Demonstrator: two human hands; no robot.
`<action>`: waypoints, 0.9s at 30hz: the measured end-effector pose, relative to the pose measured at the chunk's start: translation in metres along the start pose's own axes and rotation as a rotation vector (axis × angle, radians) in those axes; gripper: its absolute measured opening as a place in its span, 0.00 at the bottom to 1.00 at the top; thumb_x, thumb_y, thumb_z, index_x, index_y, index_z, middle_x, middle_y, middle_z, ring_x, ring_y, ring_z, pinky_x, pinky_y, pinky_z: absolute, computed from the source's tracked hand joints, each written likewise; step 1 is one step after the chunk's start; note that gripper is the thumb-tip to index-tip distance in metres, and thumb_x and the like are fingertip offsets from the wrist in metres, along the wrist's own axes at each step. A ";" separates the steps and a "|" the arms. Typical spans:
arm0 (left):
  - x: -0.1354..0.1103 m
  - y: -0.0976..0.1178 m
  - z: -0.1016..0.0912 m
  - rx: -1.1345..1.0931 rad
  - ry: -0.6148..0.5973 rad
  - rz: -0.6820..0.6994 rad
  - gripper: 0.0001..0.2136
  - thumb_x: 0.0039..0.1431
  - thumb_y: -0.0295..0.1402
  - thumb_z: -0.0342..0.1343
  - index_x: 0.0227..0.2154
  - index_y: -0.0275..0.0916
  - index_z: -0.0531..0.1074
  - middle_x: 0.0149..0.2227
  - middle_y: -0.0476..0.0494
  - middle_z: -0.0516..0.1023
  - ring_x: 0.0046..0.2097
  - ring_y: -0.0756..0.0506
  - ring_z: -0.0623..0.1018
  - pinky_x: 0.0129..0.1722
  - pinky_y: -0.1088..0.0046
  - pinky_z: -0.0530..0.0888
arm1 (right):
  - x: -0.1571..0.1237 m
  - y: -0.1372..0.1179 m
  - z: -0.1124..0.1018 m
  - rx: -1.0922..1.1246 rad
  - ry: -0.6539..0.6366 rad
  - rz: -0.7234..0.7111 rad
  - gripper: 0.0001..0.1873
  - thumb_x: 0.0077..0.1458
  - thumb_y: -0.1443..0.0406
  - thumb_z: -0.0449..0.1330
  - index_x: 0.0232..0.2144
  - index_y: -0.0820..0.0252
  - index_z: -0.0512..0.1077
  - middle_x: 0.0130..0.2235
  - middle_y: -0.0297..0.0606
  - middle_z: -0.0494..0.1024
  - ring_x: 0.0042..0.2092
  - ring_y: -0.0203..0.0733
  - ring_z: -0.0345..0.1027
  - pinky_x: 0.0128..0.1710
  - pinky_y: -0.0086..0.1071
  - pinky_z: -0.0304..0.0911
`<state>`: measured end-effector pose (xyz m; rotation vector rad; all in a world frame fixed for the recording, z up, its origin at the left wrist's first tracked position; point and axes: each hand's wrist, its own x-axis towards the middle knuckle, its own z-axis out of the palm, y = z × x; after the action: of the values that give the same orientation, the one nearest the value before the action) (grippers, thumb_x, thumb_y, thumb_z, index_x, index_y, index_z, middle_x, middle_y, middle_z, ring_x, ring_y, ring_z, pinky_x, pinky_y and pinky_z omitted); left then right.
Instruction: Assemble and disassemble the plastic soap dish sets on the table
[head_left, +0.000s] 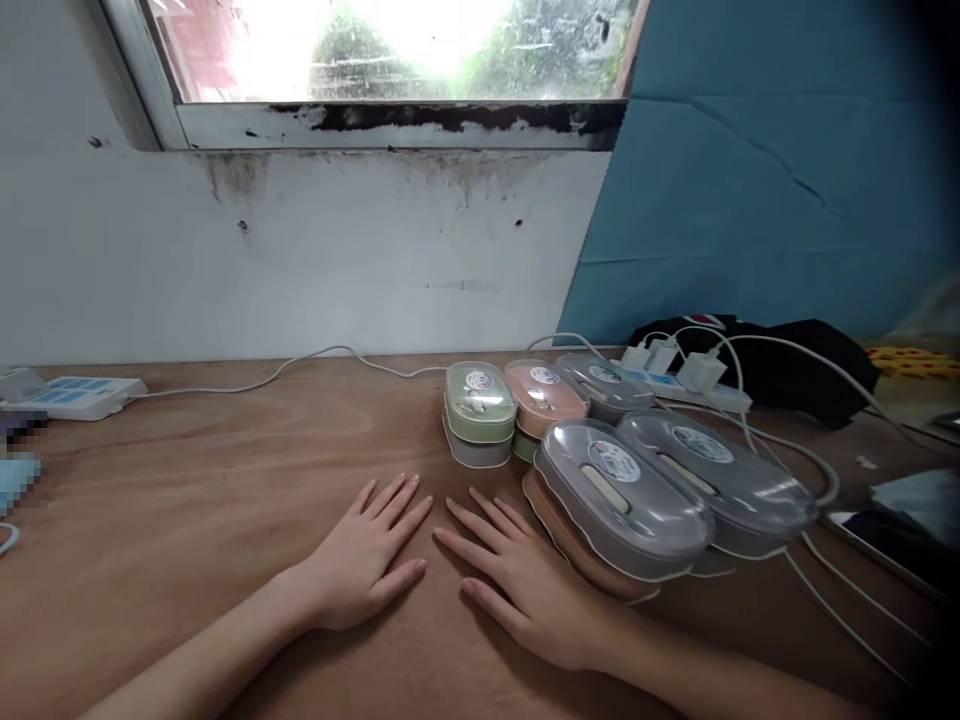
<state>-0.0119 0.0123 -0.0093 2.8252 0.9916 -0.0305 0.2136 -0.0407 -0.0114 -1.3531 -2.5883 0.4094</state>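
While both palms are laid flat on the table [210,470], nothing is held. The left hand [360,565] is spread wide open, fingers pointing towards the wall. The right hand [532,590] is likewise open and empty, its fingers fanned. Its outer edge is set just beside the front box [619,495]; whether skin and plastic touch cannot be told.

That clear-lidded box is stacked on a brown box [577,548], and a grey box [712,480] is pressed against its far side. Behind them a green box [480,400] and an orange box [544,395] are stacked on others in the same way. The boxes seem to be packed close and doubled up so that little table is taken. Lids are kept uppermost, probably so the round labels can be read.

A strip [679,388] with chargers [701,370] plugged in is placed behind the boxes, its cables trailed around the grey box. A second strip [75,395] is lodged by the wall at far left.
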 end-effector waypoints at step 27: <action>0.001 -0.005 0.000 -0.103 0.170 0.024 0.21 0.59 0.39 0.47 0.54 0.39 0.60 0.58 0.37 0.60 0.58 0.40 0.62 0.57 0.58 0.59 | -0.002 -0.004 -0.015 0.082 -0.160 -0.154 0.29 0.59 0.53 0.46 0.61 0.46 0.47 0.65 0.37 0.42 0.64 0.57 0.29 0.58 0.60 0.32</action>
<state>-0.0146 0.0172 -0.0097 2.7809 0.9622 0.2603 0.2159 -0.0418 0.0041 -1.1275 -2.7466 0.6135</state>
